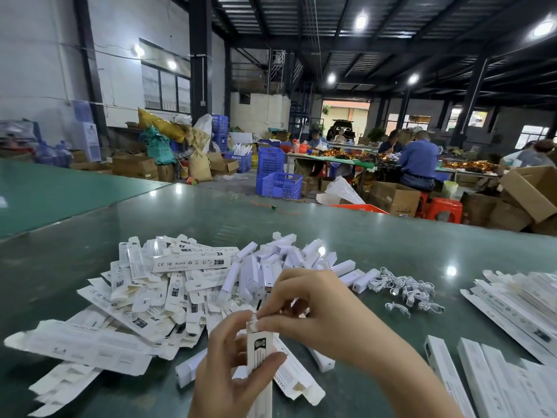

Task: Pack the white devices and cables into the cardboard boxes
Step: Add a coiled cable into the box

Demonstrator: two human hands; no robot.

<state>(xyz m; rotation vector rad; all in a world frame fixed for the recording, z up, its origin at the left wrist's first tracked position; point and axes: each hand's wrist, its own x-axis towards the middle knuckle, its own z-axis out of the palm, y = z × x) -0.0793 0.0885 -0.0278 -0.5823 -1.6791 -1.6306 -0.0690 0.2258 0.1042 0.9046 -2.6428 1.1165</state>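
Round ceiling lamps (360,22) are lighting the hall brightly and evenly, and their cores are blowing out to white. Daylight is pouring through a far doorway (346,113), overexposing it. The glossy green table (211,215) is throwing back small hot glints of the lamps and a pale sheen at far left. Shadows under the near hands are staying soft. The wide lens is bowing the table edge and leaning the pillars at the sides. The nearest hand (232,369) is looking slightly soft; distant workers (419,158) are showing little detail.
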